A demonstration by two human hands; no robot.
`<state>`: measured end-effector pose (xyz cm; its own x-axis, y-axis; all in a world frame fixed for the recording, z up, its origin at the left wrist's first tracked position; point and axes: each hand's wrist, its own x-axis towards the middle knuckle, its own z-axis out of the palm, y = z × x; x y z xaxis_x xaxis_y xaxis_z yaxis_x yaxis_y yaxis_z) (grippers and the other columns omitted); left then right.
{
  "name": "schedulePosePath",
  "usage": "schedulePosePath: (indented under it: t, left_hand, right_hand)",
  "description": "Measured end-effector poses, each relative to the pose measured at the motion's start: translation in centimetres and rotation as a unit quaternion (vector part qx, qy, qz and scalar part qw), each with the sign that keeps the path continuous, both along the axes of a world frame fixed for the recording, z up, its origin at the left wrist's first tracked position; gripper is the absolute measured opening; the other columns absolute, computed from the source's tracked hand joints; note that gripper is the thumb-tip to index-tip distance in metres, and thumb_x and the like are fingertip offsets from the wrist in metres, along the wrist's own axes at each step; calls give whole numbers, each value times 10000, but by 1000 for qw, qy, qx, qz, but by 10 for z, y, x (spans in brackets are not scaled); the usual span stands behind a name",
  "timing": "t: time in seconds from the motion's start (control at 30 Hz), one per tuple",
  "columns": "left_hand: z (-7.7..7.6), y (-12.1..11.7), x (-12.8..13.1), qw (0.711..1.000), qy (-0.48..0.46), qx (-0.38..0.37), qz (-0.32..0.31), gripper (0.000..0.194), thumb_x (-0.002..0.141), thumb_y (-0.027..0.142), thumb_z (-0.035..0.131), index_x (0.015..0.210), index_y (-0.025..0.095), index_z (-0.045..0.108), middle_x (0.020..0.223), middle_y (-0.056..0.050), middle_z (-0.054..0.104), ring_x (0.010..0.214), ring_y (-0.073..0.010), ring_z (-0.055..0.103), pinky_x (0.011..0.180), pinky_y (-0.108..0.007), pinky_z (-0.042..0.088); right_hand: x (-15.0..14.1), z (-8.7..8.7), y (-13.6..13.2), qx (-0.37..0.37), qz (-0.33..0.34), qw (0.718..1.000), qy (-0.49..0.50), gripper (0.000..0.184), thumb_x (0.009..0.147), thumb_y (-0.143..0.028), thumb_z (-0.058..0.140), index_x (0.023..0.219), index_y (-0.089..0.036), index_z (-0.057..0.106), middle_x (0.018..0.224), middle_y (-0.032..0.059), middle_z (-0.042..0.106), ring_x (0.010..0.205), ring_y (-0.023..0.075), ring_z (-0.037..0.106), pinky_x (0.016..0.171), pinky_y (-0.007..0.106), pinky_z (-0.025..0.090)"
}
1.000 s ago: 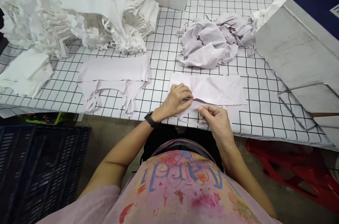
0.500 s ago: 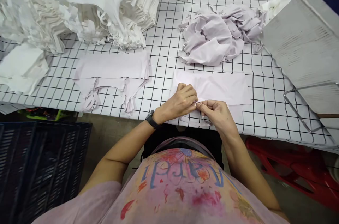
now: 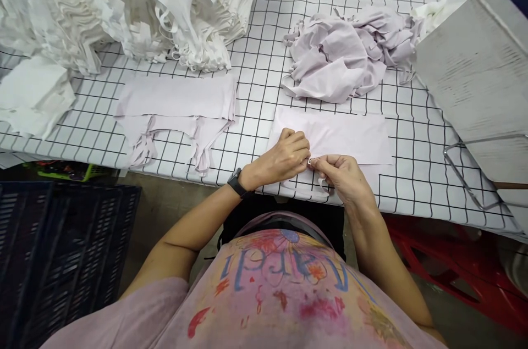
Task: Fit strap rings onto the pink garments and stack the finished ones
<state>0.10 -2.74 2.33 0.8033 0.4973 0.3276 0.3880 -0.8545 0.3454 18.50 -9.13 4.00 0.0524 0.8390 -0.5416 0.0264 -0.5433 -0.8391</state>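
A pale lilac strappy top [image 3: 350,132] lies folded flat at the table's front edge. My left hand [image 3: 291,156], with a dark watch on its wrist, has its fingers closed at the fabric's lower fold. Right beside it, my right hand [image 3: 340,170] pinches a small white clip or strap hook [image 3: 309,161] between thumb and forefinger. The fingertips of both hands meet at this piece. A thin strap loop [image 3: 324,187] hangs below my right fingers. Exactly what the left fingers grip is partly hidden.
Folded lilac tops [image 3: 177,96] lie to the left, with straps towards me. A crumpled lilac heap [image 3: 342,57] sits beyond my hands. White garments [image 3: 218,8] are piled at the back left. A cardboard box [image 3: 474,74] with a metal wire stand [image 3: 466,173] is at right.
My right hand has brought the small white piece up to my left fingertips. Both hands now work close together at the top's lower fold. The view has shifted slightly.
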Motion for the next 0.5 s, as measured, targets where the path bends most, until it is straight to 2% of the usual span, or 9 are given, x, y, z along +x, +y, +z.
schedulePosePath:
  t: [0.1, 0.3, 0.5]
  left_hand:
    - [1, 0, -1, 1000, -6, 4, 0, 230, 1009, 158, 495, 818, 167, 622, 880, -61, 666, 946, -210, 532, 874, -390, 374]
    - [-3, 0, -1, 1000, -2, -13, -3, 218, 1013, 193, 516, 823, 174, 619, 893, -61, 666, 951, -214, 531, 876, -396, 371]
    - [-2, 0, 0, 1000, -4, -1, -6, 216, 996, 147, 498, 815, 173, 613, 886, -58, 655, 936, -207, 529, 886, -388, 372]
  right_hand:
    - [3, 0, 0, 2, -3, 1000, -13, 404, 745, -429, 784, 530, -178, 551, 505, -41, 420, 450, 49, 251, 406, 230, 163]
    - [1, 9, 2, -4, 51, 999, -19, 462, 706, -517, 828, 528, -183, 563, 474, -30, 447, 429, 58, 290, 382, 225, 217]
    - [-2, 17, 6, -9, 52, 998, -38, 465, 704, -517, 817, 522, -181, 551, 467, -42, 422, 410, 43, 261, 361, 211, 188]
